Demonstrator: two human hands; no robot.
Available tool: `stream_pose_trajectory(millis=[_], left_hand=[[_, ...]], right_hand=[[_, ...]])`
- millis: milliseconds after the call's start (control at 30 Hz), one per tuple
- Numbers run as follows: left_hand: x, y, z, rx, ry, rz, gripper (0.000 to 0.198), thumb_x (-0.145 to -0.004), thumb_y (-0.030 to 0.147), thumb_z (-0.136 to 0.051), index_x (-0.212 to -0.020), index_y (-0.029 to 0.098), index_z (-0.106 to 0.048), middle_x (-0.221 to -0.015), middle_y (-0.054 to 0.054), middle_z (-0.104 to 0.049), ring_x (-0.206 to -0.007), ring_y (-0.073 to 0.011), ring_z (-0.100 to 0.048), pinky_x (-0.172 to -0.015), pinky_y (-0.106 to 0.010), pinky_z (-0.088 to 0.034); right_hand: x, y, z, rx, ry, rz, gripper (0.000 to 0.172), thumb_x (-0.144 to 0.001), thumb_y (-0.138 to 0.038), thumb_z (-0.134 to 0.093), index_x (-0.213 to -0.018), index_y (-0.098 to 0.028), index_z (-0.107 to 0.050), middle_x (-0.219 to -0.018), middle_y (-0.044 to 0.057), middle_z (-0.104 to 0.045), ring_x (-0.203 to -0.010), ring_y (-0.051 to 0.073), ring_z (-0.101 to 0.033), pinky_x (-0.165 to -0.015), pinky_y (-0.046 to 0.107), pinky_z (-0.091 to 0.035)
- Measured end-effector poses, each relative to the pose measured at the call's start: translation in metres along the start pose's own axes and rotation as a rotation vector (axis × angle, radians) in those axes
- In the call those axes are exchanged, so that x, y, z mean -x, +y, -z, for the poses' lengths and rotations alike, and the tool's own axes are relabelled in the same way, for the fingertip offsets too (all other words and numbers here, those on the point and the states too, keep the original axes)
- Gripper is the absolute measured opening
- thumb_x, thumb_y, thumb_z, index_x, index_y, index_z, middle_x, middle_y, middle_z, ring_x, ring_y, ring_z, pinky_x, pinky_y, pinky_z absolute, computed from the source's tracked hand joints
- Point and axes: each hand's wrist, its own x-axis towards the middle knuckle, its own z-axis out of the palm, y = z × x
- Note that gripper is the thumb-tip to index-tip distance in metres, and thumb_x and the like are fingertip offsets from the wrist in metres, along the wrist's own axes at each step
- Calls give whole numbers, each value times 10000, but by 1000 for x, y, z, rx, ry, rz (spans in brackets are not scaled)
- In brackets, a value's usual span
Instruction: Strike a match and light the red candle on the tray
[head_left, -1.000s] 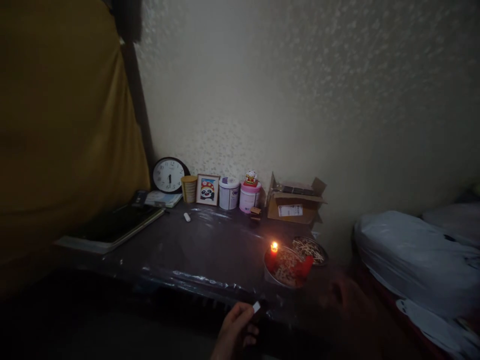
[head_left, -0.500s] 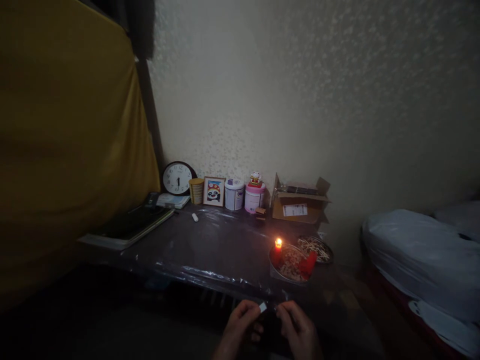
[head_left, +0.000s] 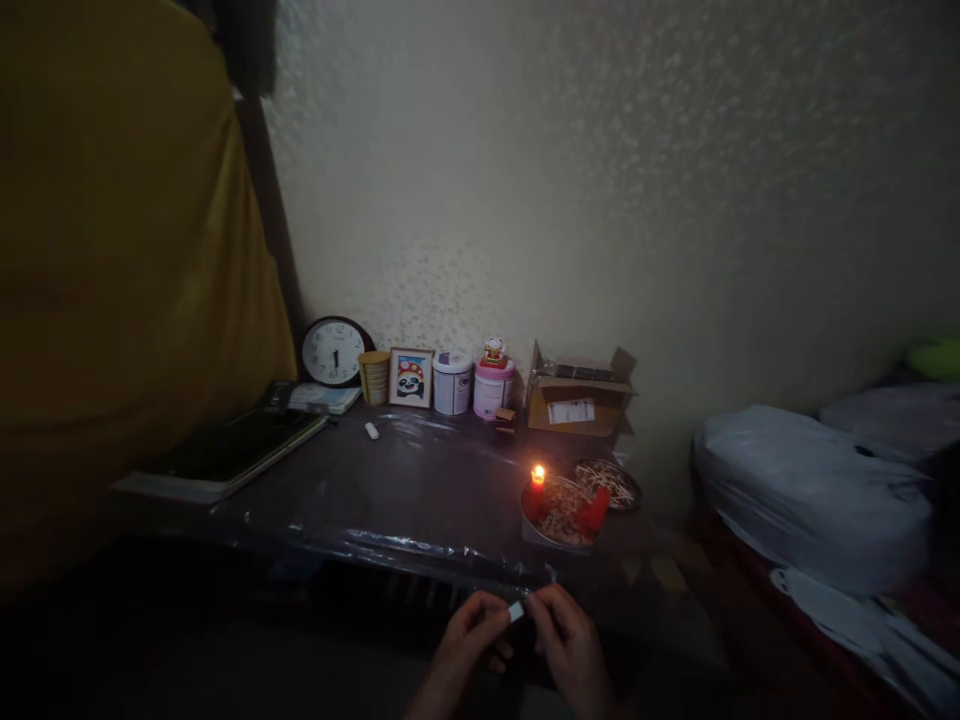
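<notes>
My left hand (head_left: 471, 640) pinches a small white piece (head_left: 516, 611) between thumb and forefinger at the table's near edge. Close to its right, my right hand (head_left: 564, 635) has thumb and finger pressed together; what they hold, if anything, is too small and dark to tell. Beyond the hands, a lit red candle (head_left: 538, 482) stands at the left side of a clear bowl (head_left: 559, 543). Small pale bits and a red object (head_left: 593, 514) are in that bowl. Behind it lies a round dish (head_left: 636, 494) of thin pale sticks.
Along the wall stand a clock (head_left: 332, 353), yellow cup (head_left: 373, 378), framed panda picture (head_left: 410, 379), two tubs and an open cardboard box (head_left: 577, 405). A dark book (head_left: 240, 445) lies left on the plastic-covered table (head_left: 420, 490). White bags (head_left: 810, 495) sit right.
The whole view has shifted, so table objects appear further left and slightly higher. My right hand has come closer to the white piece in my left hand.
</notes>
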Motion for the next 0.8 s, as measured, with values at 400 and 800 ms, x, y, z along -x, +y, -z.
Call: stream_pose_trajectory(millis=[400, 800], left_hand=[[3, 1, -2, 30, -45, 11, 321, -648, 446, -691, -740, 159, -582, -603, 24, -589, -545, -104, -540, -500, -209, -370], [4, 4, -5, 34, -14, 26, 351, -602, 468, -709, -706, 167, -562, -572, 33, -554, -516, -111, -517, -485, -217, -346]], right_hand=[[1, -4, 0, -5, 5, -20, 357, -872, -412, -435, -604, -196, -528, -561, -34, -503, -527, 110, -514, -533, 184, -411], [1, 1, 2, -8, -18, -11, 349, -875, -417, -441, -616, -201, -531, -561, -34, -507, -514, 111, -508, -532, 193, -419]])
